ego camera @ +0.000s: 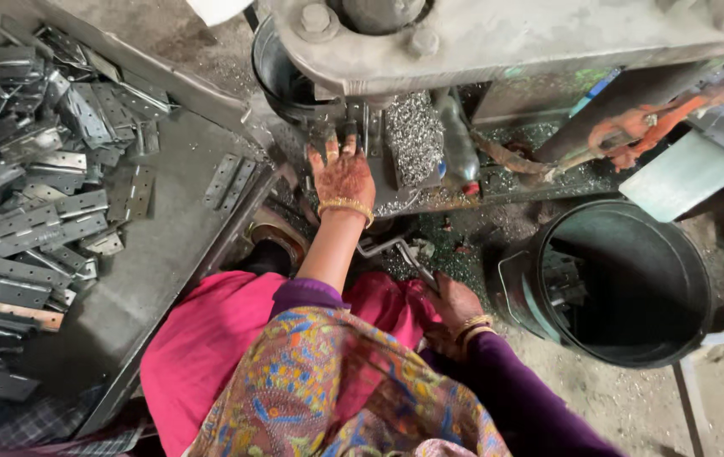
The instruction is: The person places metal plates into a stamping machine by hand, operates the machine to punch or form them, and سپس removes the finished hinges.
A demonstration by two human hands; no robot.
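My left hand [342, 176] reaches forward to the die area of a grey press machine [497, 38]. Its fingertips pinch a small flat metal plate [328, 135] under the machine's head. My right hand [453, 306] stays low beside my pink lap, closed around the end of a bent metal lever [389, 248] that runs back toward the machine. Both wrists wear gold bangles. Whether the plate lies fully seated in the die is hidden by my fingers.
A heap of perforated metal plates [32, 186] fills a sloping steel tray [167, 254] at left, with two loose plates [231, 179] near its edge. A dark round bucket [633, 338] at right holds several plates. A plastic bottle [457, 148] and metal shavings [413, 135] sit by the die.
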